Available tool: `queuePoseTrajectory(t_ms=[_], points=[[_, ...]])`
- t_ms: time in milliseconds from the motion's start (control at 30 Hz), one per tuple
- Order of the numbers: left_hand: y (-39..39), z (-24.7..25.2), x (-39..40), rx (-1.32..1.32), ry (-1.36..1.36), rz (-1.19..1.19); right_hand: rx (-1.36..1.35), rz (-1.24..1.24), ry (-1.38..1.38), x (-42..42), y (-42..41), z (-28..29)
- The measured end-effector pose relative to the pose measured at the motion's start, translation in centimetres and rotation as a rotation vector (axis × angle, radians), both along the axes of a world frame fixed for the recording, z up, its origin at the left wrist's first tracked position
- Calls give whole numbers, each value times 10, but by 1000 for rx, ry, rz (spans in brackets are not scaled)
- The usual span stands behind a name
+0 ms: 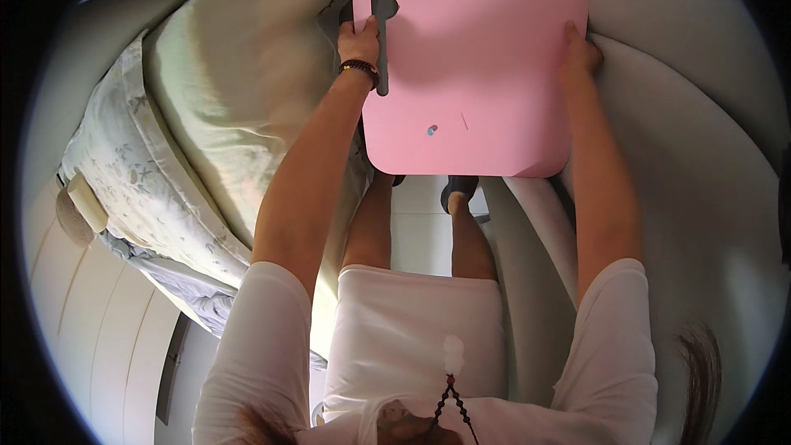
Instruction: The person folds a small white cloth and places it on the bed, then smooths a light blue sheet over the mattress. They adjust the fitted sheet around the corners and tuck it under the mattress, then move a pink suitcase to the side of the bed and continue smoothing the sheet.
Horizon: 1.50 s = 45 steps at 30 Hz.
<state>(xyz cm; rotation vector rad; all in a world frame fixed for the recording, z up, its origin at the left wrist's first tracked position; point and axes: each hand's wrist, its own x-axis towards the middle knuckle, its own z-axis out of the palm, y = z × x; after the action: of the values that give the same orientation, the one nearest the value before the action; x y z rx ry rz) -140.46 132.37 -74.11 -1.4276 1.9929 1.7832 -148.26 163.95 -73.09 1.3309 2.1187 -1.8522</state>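
Observation:
Before me is a pink board with rounded corners [476, 62], like the top of a lap desk; its far end runs out of view. A dark slot [382, 68] with a round notch runs along its left side. My left hand [358, 42], with a dark beaded bracelet [359, 68] at the wrist, grips the left edge beside the slot. At the right edge, my right hand [579, 52] holds on with its thumb on top. A tiny blue object [432, 130] and a thin dark line [465, 121] show on the near part of the board.
Left of me lies a bed with pale bedding [228, 62] and a floral cover [142, 142]. A grey wall or panel [686, 210] rises close on my right. Below the board, the light floor [421, 228] shows between my legs. Strands of hair [701, 377] hang at lower right.

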Motion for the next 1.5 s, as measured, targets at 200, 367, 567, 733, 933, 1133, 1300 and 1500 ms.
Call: queuePoseTrajectory(t_ms=[200,367,567,733,933,1133,1300,1500], points=[[16,8,10,-12,-35,13,-26,-136,110,14,13,-5],[17,-8,4,-33,117,7,66,-10,126,3,29,-16],[17,-4,-11,-21,59,20,-20,-105,119,-13,19,-9],[25,15,-3,-82,136,24,-219,-236,100,-10,17,15],[42,38,7,-120,113,74,-402,-24,78,-1,46,16],[30,45,-17,-101,-187,-1,-276,90,-46,-16,35,6],[26,28,-17,-30,-240,17,-173,98,-147,-19,32,-11],[30,7,-9,-43,-334,1,-128,85,-189,-10,18,-13]])
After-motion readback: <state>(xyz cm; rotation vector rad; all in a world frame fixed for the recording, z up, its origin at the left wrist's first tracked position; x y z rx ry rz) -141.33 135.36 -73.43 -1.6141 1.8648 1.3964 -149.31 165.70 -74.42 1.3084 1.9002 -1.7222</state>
